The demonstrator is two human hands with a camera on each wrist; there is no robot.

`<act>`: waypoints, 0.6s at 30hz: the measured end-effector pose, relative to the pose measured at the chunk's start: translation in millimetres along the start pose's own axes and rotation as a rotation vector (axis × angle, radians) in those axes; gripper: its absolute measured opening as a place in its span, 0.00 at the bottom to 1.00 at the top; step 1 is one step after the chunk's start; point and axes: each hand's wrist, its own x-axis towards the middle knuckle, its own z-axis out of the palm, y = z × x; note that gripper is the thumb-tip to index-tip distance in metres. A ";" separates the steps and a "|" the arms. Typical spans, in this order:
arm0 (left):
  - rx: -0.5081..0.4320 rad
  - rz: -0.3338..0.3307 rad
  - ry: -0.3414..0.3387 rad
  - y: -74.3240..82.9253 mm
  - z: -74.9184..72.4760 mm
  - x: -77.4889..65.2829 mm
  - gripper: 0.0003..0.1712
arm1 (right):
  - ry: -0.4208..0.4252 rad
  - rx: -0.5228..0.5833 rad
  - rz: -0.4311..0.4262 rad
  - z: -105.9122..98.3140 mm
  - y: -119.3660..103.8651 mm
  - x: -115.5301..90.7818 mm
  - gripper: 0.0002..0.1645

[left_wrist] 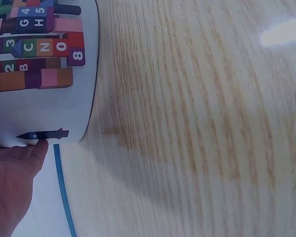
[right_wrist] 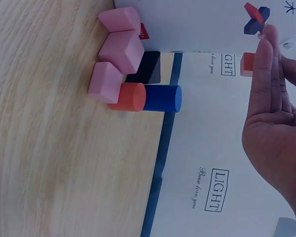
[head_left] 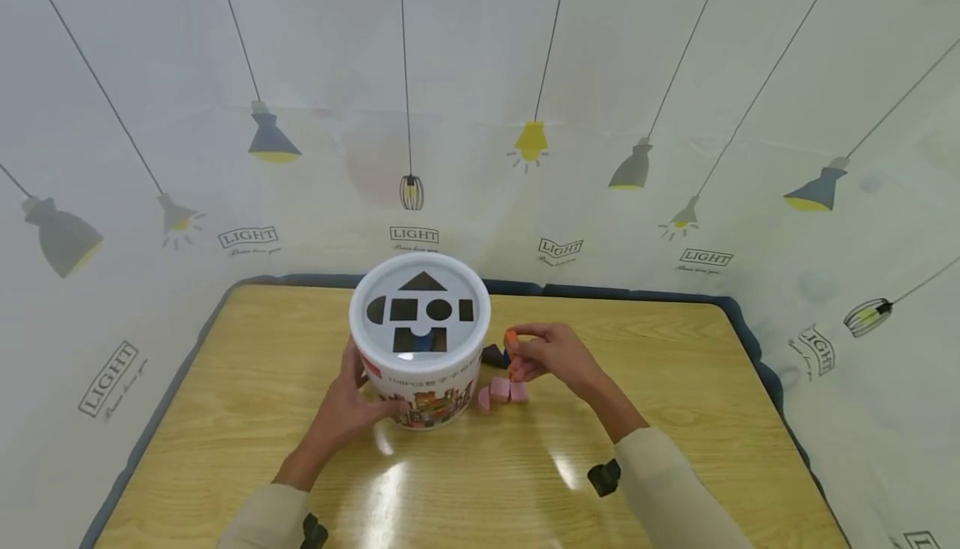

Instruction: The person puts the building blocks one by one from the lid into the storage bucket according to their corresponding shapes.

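A white toy-block bucket [head_left: 431, 409] stands upright on the table, its sides printed with coloured letter blocks. Several shaped holes pierce its white lid [head_left: 467, 345], and something blue shows through the front one. My left hand [head_left: 347, 409] grips the bucket's left side, thumb along the front. To the right of the bucket, my right hand [head_left: 558, 357] pinches a small orange block [head_left: 512, 338] above the table. Below it lie pink blocks [right_wrist: 121, 52], an orange cylinder [right_wrist: 132, 96], a blue cylinder [right_wrist: 163, 98] and a black block [right_wrist: 150, 66], bunched close beside the bucket.
The wooden table [head_left: 637, 382] has a dark blue edge [head_left: 585, 291] along its back and sides. Behind it hangs a pale wall covering [head_left: 480, 49] printed with lamps. Dark bands [head_left: 603, 477] show near both sleeves.
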 end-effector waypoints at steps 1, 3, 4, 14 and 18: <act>-0.001 0.000 0.001 0.3 -0.1 -0.2 0.76 | -0.003 0.004 -0.006 0.7 -1.4 -0.3 0.25; -0.003 0.006 0.003 0.9 -0.2 -0.6 0.76 | -0.006 0.016 -0.015 2.0 -4.0 -1.0 0.25; -0.002 0.007 0.003 1.4 -0.3 -0.6 0.76 | -0.007 0.021 -0.020 2.6 -5.2 -1.3 0.25; 0.021 0.000 0.011 3.0 -0.1 -1.2 0.76 | -0.005 0.059 -0.022 6.9 -14.9 -4.4 0.26; 0.018 -0.001 0.011 3.1 -0.4 -1.7 0.76 | -0.013 0.052 -0.048 8.7 -20.2 -5.4 0.27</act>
